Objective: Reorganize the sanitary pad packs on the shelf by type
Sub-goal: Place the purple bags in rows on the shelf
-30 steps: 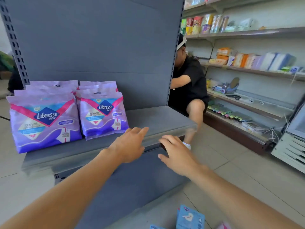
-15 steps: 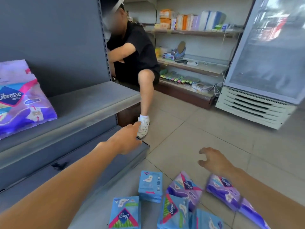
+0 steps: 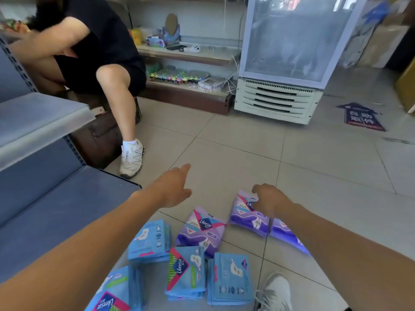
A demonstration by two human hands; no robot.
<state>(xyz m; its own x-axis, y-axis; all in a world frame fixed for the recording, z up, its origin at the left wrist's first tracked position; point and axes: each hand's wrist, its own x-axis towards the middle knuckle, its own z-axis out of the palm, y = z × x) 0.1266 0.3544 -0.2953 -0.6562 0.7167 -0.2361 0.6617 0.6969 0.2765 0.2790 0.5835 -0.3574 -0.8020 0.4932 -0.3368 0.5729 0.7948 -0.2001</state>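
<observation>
Several Libresse pad packs lie on the tiled floor in front of me. Three are purple: one in the middle [image 3: 202, 227], one to its right [image 3: 246, 215] and one partly under my right forearm [image 3: 287, 236]. Blue packs [image 3: 150, 241] [image 3: 186, 270] [image 3: 231, 279] lie closer to me. My right hand [image 3: 269, 198] hovers over the upper right corner of the right purple pack, fingers bent downward, with no grip showing. My left hand [image 3: 173, 187] is above bare floor with the index finger stretched out, holding nothing. The grey shelf [image 3: 33, 122] is at the left.
A person in black sits beside the shelf end, one shoe [image 3: 131, 158] on the floor close to the shelf base [image 3: 56, 198]. A glass-door cooler [image 3: 292, 52] stands behind, a floor sticker [image 3: 361, 117] lies at right. My own shoe [image 3: 274, 292] is by the blue packs.
My view swung from the shelf with purple packs down to the floor. Both hands left the shelf edge; the right hand dropped onto a purple pack, and the left moved over the floor.
</observation>
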